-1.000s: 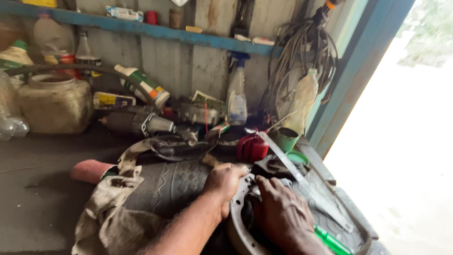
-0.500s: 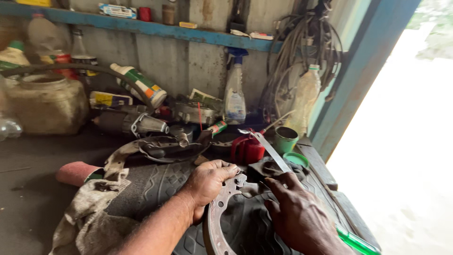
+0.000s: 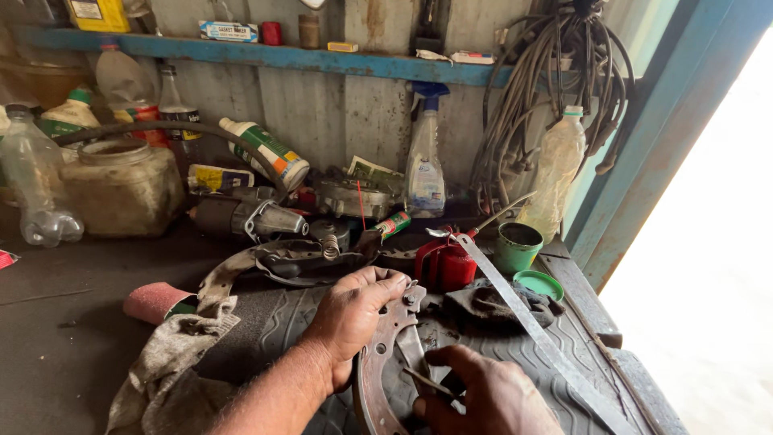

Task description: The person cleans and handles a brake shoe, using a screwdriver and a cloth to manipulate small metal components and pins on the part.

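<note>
Raised since earlier, the rusty brake shoe (image 3: 382,354) is gripped by the left hand (image 3: 354,314), a thin rod (image 3: 431,384) pinched by the right hand (image 3: 483,395), near the open green cup (image 3: 517,246), contents unseen.

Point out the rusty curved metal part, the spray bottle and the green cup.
rusty curved metal part (image 3: 375,364), head view, on its arc.
spray bottle (image 3: 424,173), head view, on its body.
green cup (image 3: 516,250), head view, on its wall.

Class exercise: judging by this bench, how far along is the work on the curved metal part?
Done: the brake shoe lies on the tyre tread. In hand: left hand grips its top, and right hand brings a thin tool to it. Left: cannot tell.
</note>
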